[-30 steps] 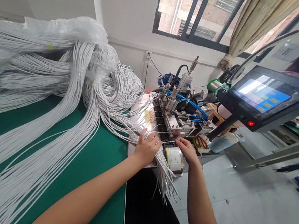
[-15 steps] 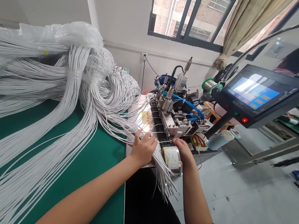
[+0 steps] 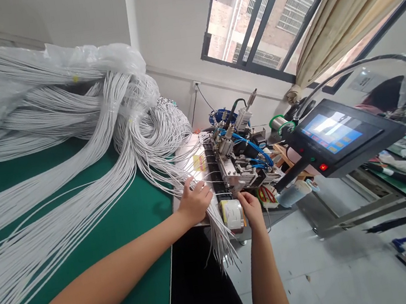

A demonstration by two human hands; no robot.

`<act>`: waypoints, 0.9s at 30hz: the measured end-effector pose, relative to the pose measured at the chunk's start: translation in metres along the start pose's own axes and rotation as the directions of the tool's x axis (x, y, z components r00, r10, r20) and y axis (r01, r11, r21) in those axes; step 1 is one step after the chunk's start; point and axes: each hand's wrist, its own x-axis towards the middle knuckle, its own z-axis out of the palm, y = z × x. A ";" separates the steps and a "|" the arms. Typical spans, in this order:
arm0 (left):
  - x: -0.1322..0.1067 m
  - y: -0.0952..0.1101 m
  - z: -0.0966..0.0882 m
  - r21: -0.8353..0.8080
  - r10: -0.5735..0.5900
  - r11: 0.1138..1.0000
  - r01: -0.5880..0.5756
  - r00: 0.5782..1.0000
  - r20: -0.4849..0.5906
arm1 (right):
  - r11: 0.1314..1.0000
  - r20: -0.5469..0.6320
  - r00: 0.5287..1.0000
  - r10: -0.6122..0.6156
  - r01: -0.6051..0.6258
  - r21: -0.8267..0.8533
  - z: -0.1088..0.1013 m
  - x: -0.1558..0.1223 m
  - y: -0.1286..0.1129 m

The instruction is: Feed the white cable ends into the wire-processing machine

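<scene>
My left hand (image 3: pixel 196 204) rests on a bundle of thin white cables (image 3: pixel 220 232), its fingers curled over them. The cable ends hang past the table edge, fanned out. My right hand (image 3: pixel 250 207) pinches the end of one white cable at the front of a bench machine (image 3: pixel 232 163) with metal clamps and blue air tubes. The fingertips are close to the machine's lower metal part, and the cable tip is hidden by them. A round container with a white label (image 3: pixel 232 214) stands between my hands. Several cables lie side by side across the machine's dark track (image 3: pixel 213 163).
Large bundles of white cable (image 3: pixel 59 177), partly in clear plastic, cover the green table (image 3: pixel 145 281). A touchscreen panel (image 3: pixel 332 131) with a lit red button juts out at right. Behind it are a wire spool (image 3: pixel 281 125) and part of another person (image 3: pixel 386 94).
The head view has turned slightly, so the machine and screen sit a little lower and further left. Both hands keep nearly the same place at the cables.
</scene>
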 end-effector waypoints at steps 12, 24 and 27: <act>-0.001 -0.002 0.004 -0.054 -0.038 0.998 0.041 0.997 0.066 | 0.909 0.412 0.911 -0.039 0.204 -0.364 -0.022 -0.072 -0.058; -0.003 -0.007 0.008 -0.142 -0.008 0.990 0.011 1.000 0.023 | 0.907 0.585 0.808 0.064 0.197 -0.372 -0.013 -0.084 -0.065; -0.002 -0.011 0.011 -0.236 0.056 0.970 -0.051 0.998 0.014 | 0.917 0.559 0.829 0.037 0.194 -0.349 -0.014 -0.081 -0.063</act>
